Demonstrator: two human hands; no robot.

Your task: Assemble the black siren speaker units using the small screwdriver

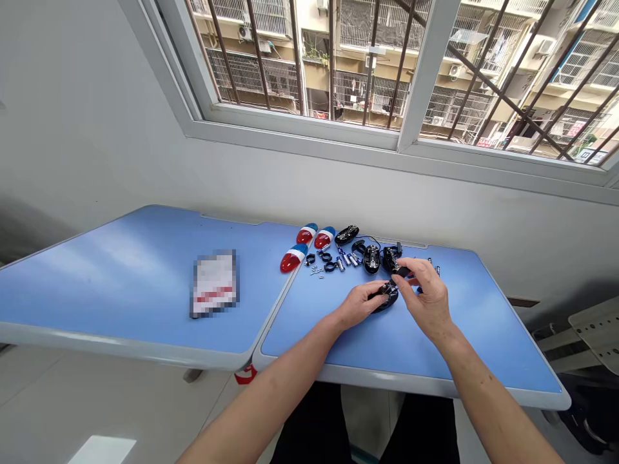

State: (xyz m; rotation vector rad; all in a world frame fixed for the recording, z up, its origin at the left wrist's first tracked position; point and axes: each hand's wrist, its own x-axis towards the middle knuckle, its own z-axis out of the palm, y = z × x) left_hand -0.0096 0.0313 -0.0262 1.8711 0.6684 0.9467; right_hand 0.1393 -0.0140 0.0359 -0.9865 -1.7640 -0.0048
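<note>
My left hand (363, 304) is closed around a black oval light housing (388, 298), holding it just above or on the blue table; I cannot tell which. My right hand (428, 298) is over the housing's far right side, thumb and forefinger pinched together around a small dark part (399, 273) too small to name. Just beyond the fingers lies another black housing (389, 258), partly covered by my right hand. Left of it sits a similar open housing (371, 259) with metal contacts inside. A further black housing (347, 234) lies at the back.
Three red, white and blue lens covers (294, 258) lie along the table seam. Black ring clamps (331, 265), small screws (316, 270) and several batteries (354, 259) are scattered beside them. A blurred pale packet (214, 283) rests on the left table (120, 296). The barred window is behind.
</note>
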